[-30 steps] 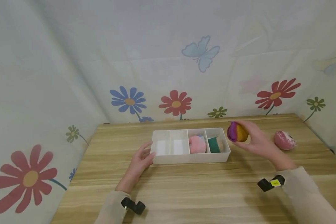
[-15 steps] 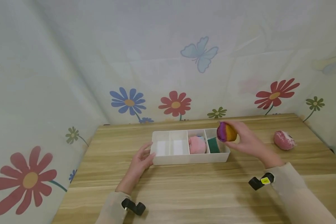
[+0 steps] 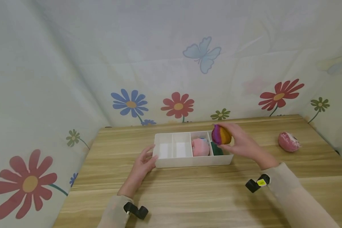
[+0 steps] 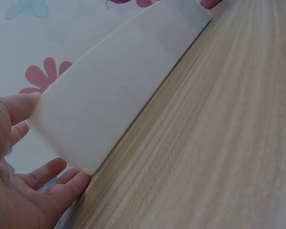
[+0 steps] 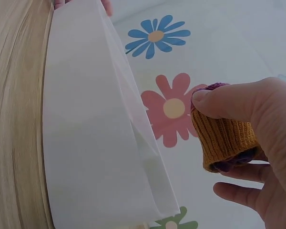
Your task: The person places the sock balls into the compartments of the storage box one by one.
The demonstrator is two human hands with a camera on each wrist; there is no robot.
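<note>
My right hand [image 3: 242, 142] pinches a rolled-up sock [image 3: 221, 135], purple and mustard, between thumb and fingers. In the right wrist view the mustard ribbed cuff of the sock [image 5: 224, 138] faces the camera. The sock is above the right end of a long white divided box [image 3: 193, 162]. A pink rolled sock [image 3: 200, 147] sits in one right-hand compartment; a green one [image 3: 217, 149] in the end compartment is partly hidden by my hand and the held sock. Against the box's left end, my left hand [image 3: 142, 162] rests with fingers loosely spread, thumb at the near corner.
A pink and white rolled sock [image 3: 288, 142] lies on the wooden table [image 3: 188, 193] to the right of the box. Two left compartments of the box show bare white bottoms. A flower-patterned curtain [image 3: 148, 72] hangs behind the table.
My right hand has carried the purple and mustard sock leftward, from beside the box's right end to over it, now overlapping the green sock. My left hand and the box have stayed put.
</note>
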